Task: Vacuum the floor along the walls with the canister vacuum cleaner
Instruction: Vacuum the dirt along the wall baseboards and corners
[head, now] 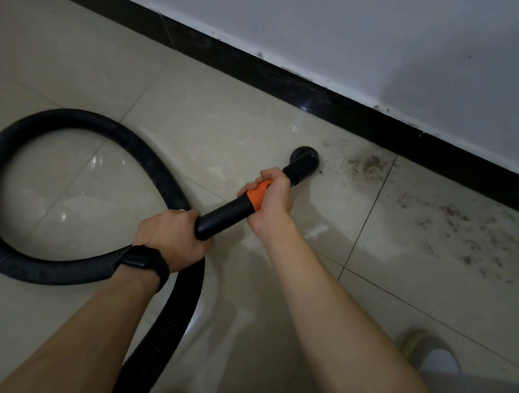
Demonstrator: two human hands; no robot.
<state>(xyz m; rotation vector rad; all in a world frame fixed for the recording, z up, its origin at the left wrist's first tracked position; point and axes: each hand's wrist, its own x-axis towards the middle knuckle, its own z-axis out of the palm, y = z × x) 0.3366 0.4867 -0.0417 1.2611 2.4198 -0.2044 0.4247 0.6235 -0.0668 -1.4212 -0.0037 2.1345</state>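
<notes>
A black ribbed vacuum hose (6, 150) loops over the beige tile floor on the left and runs down under my left arm. It ends in a black rigid tube with an orange collar (259, 194) and a round black nozzle (306, 158) that touches the floor. My left hand (171, 235) grips the rear end of the tube where the hose joins. My right hand (272, 194) grips the tube at the orange collar, just behind the nozzle. Brown dirt (371, 165) lies on the tiles right of the nozzle, near the wall. The canister is out of view.
A black baseboard (295, 88) runs diagonally under a white wall (365, 31). More scattered dirt (471, 238) spreads along the baseboard to the right. My slippered feet (428, 348) stand at the bottom edge. A dark watch sits on my left wrist (144, 261).
</notes>
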